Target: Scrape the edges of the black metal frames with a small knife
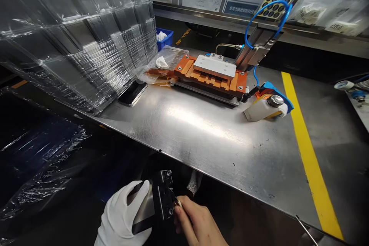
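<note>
Below the near edge of the metal table [201,142], low in the view, both hands are at work! The left hand [117,215], in a white glove, reaches in from the lower left, and its grip is firm: the fingers are closed around a black part [165,196], one of them stretched slantwise across its silvery face [148,205]. Over from the lower right comes the bare right hand [201,221], back of the hand upward, thumb and forefinger pinched together on a slim item [178,202], its tip right up at the fittings on the black part's edge. What exactly that item is, the fingers hide. So the black part sits between the two hands, off the tabletop. And up on the table, well apart from them, stand the orange fixture [184,67], a white bottle [258,109] to its right and stacked clear trays [86,38] to its left.
</note>
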Motion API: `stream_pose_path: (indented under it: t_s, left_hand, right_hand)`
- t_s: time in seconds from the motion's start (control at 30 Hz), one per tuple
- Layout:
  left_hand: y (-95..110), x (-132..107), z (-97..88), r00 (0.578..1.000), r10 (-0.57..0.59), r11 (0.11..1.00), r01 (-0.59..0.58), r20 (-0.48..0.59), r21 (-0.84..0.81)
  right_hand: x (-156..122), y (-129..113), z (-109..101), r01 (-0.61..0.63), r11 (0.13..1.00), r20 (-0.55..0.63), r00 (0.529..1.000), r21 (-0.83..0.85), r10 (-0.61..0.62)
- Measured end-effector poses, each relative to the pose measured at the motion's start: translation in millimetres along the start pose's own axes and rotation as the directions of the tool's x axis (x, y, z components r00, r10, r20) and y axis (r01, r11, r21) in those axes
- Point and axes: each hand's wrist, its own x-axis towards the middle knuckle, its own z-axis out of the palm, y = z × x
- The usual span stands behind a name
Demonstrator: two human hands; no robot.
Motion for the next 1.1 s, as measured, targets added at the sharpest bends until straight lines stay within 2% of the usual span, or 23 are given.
stream_pose_path:
  t_s: [0.1, 0.17, 0.3, 0.37, 0.47, 0.53, 0.6, 0.67, 0.7, 0.73, 0.83, 0.97, 1.03, 1.1]
  left_hand:
    - [6, 3, -3.1, 0.999, -0.046, 0.999, 0.046, 0.002, 0.018]
    - [8, 3, -4.2, 0.999, -0.033, 0.999, 0.033, -0.002, -0.001]
    - [10, 0, -2.9, 0.998, -0.058, 0.998, 0.058, 0.004, -0.03]
    - [12, -1, -1.5, 0.994, -0.102, 0.994, 0.103, 0.027, -0.024]
    - [13, 2, -0.4, 0.995, -0.103, 0.995, 0.103, 0.019, 0.004]
    - [14, 5, 0.4, 0.998, -0.066, 0.998, 0.066, -0.012, 0.011]
    - [13, 5, 2.9, 0.999, -0.038, 0.999, 0.038, -0.022, 0.01]
    - [10, 3, 7.5, 0.997, -0.071, 0.997, 0.071, -0.007, 0.022]
    - [9, 0, 10.3, 0.995, -0.099, 0.995, 0.099, 0.008, 0.031]
    - [8, -3, 13.2, 0.992, -0.123, 0.992, 0.122, 0.024, 0.035]
    - [4, -11, 20.6, 0.986, -0.151, 0.989, 0.15, 0.068, 0.01]
    - [-3, -11, 24.0, 0.989, -0.141, 0.99, 0.142, 0.035, -0.019]
    - [-10, -7, 21.9, 0.988, -0.126, 0.99, 0.131, 0.09, -0.053]
    - [-18, -2, 17.3, 0.975, -0.096, 0.994, 0.105, 0.201, -0.037]
  right_hand:
    - [0, -5, -6, 0.04, 0.999, 0.036, 0.999, -0.012, -0.039]
    - [-2, -5, -8, 0.092, 0.994, 0.041, 0.995, -0.06, -0.089]
    - [-3, 2, -7, 0.174, 0.972, -0.005, 0.984, -0.16, -0.177]
    - [-2, 6, -4, 0.126, 0.985, -0.048, 0.99, -0.114, -0.133]
    - [2, 7, -1, 0.049, 0.999, -0.073, 0.996, 0.008, -0.048]
    - [5, 8, 2, 0.094, 0.996, -0.129, 0.987, 0.009, -0.092]
    - [9, 11, 6, 0.221, 0.97, -0.236, 0.942, -0.101, -0.239]
    - [13, 15, 9, 0.35, 0.905, -0.315, 0.854, -0.241, -0.415]
    - [14, 17, 10, 0.384, 0.881, -0.335, 0.82, -0.278, -0.463]
    - [16, 19, 11, 0.387, 0.882, -0.347, 0.815, -0.27, -0.464]
    - [16, 24, 10, 0.238, 0.964, -0.334, 0.905, -0.117, -0.264]
    - [9, 35, 13, 0.071, 0.994, -0.165, 0.983, -0.082, -0.084]
    - [3, 43, 16, -0.062, 0.998, -0.047, 0.997, -0.025, 0.06]
    - [-2, 50, 19, -0.23, 0.97, 0.009, 0.973, 0.074, 0.23]
